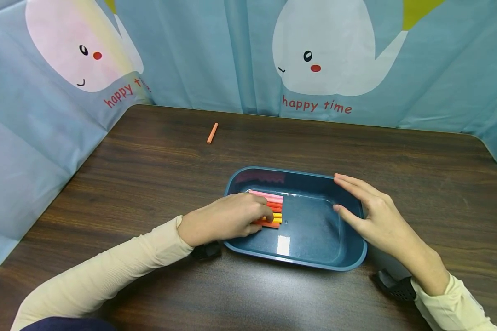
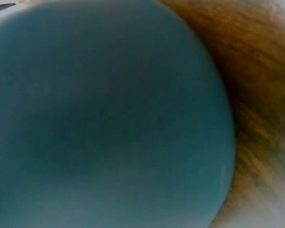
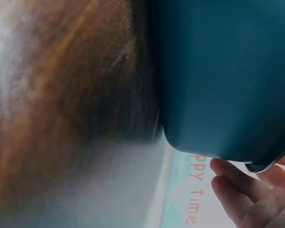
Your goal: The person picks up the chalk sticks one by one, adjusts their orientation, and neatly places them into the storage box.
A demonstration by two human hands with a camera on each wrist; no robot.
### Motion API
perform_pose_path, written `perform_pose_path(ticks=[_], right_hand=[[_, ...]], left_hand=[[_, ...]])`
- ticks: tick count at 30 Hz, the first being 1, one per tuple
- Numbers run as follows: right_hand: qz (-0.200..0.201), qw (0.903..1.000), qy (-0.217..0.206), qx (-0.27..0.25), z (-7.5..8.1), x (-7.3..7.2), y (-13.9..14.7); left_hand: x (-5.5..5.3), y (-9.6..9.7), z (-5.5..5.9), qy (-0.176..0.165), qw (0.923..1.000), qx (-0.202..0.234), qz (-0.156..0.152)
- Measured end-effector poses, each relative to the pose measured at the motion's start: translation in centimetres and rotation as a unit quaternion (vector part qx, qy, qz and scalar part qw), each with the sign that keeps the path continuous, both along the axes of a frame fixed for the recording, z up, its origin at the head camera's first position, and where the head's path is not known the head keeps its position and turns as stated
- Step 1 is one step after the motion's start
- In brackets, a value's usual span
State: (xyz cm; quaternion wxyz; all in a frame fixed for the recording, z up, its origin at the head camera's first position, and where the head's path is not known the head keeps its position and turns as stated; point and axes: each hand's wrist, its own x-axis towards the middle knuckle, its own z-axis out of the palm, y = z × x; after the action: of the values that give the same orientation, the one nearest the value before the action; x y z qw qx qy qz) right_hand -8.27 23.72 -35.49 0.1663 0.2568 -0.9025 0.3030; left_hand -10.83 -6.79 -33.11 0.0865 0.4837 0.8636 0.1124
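Note:
A dark blue plastic tub (image 1: 314, 265) lies on the table, its outer wall filling much of both wrist views. Inside, at its left end, a row of chalk-like sticks (image 1: 276, 200) in pink, red, yellow and orange lies side by side. My left hand (image 1: 236, 216) reaches over the left rim, thumb and curled forefinger about the orange stick (image 1: 269, 224) at the row's near side; its other fingers are partly hidden. At the right end, my right hand (image 1: 374, 216) is spread, fingertips by the far right rim and thumb over the inside. It grips no stick.
A lone orange stick (image 1: 212, 133) lies on the brown wooden table (image 1: 157, 151), behind and left of the tub. A light blue curtain (image 1: 199, 55) with whale prints hangs along the back and left table edges. Dark wrist straps (image 1: 397, 286) are on both wrists.

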Motion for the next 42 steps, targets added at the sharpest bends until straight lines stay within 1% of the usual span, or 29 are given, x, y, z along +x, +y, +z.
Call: perform_pose_path(ticks=[4, 9, 12, 16, 22, 25, 29, 35, 39, 42], right_hand=[[0.0, 1.0, 0.001, 0.0, 0.0, 0.0, 0.0], [0.002, 1.0, 0.001, -0.001, 0.0, 0.0, 0.0], [0.001, 1.0, 0.003, 0.0, 0.0, -0.1, 0.0], [0.0, 1.0, 0.003, 0.0, -0.1, -0.1, 0.0], [0.0, 1.0, 0.001, -0.001, -0.1, 0.0, 0.0], [0.0, 1.0, 0.001, -0.001, 0.0, 0.0, 0.0], [0.001, 1.0, 0.001, 0.0, 0.0, 0.0, 0.0], [0.003, 1.0, 0.002, -0.003, 0.0, 0.0, 0.1], [0.005, 1.0, 0.003, -0.004, -0.1, 0.0, 0.1], [0.005, 1.0, 0.003, -0.004, -0.1, -0.1, 0.1]], left_hand=[[0.0, 0.2, -0.1, 0.004, 1.0, -0.005, 0.002], [0.1, 0.3, -0.2, 0.007, 1.0, -0.001, 0.001], [0.0, 0.2, -0.2, 0.001, 0.9998, 0.019, -0.001], [-0.2, -0.1, 0.0, -0.007, 0.9984, 0.056, -0.004], [-0.8, -0.6, 0.5, -0.015, 0.996, 0.088, 0.004], [-1.0, -0.7, 0.9, -0.016, 0.9948, 0.099, 0.012], [-1.4, -1.0, 1.7, -0.003, 0.993, 0.116, 0.021], [-2.4, -1.8, 2.8, 0.007, 0.9883, 0.142, 0.055], [-3.4, -2.4, 3.1, 0.016, 0.9846, 0.157, 0.074], [-4.1, -2.8, 3.0, 0.027, 0.9817, 0.166, 0.089]])
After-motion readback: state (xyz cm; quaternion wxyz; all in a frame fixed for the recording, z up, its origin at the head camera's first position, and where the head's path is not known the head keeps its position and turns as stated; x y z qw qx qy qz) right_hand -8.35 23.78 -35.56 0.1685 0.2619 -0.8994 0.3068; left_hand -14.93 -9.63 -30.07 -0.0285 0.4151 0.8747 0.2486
